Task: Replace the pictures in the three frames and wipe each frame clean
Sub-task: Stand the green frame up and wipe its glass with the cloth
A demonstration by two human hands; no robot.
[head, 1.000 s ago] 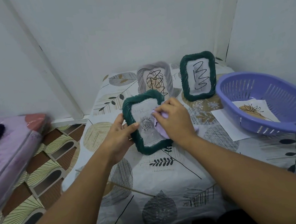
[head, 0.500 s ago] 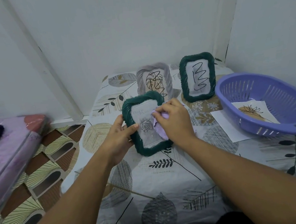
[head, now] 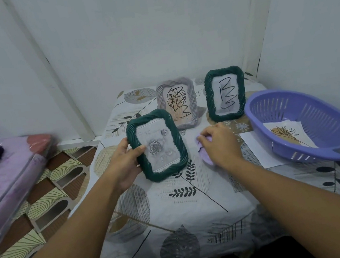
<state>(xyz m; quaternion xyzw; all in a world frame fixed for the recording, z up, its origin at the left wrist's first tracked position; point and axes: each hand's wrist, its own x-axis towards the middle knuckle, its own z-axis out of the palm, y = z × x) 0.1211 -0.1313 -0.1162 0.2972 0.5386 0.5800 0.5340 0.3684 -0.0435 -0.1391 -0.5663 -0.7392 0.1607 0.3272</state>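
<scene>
My left hand [head: 125,160] grips the left edge of a dark green frame [head: 157,144] with a grey rose picture, holding it tilted above the table. To its right, my right hand [head: 218,144] holds a crumpled lilac cloth [head: 205,153] down on the tablecloth, apart from the frame. Two more frames stand upright at the back: a grey frame [head: 177,104] with a scribbled leaf picture and a second green frame [head: 226,93] with a black zigzag scribble.
A purple plastic basket [head: 307,126] at the right holds a leaf picture [head: 288,134] and sits on a white sheet [head: 258,149]. The table [head: 186,209] wears a leaf-print cloth and stands in a white wall corner. A pink mattress [head: 5,178] lies at left.
My right hand has lifted the cloth off the green frame's glass and moved it right, down to the table. The left hand still holds the frame, now fully uncovered.
</scene>
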